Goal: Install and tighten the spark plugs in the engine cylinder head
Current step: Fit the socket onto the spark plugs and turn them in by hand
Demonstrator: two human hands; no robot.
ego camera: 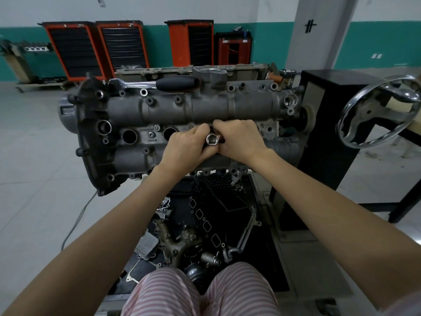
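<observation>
We hold a socket (212,139) between both hands over the head (168,124), its open drive end facing the camera. The left hand (190,148) and right hand (239,139) both curl their fingers round the socket body, just above the third plug well from the left.

Status of the wells: two wells (129,136) to the left stand open and dark. We cannot tell whether plugs sit at their bottoms. No plug is visible anywhere in this view.

Risks from this position:
- Cross-threading, in our judgement, if the socket enters the well tilted; the hands hide the lower end, so alignment cannot be checked.
- A plug dropping from the socket, if one is loaded and not retained.
- The ratchet (159,84) rests loose along the far edge of the head and could slide off if the head is turned on its stand.

Hidden or unclear: the third well, any fourth well under the right hand, and the socket's lower end. The loose parts (205,224) below are too cluttered to identify.
</observation>
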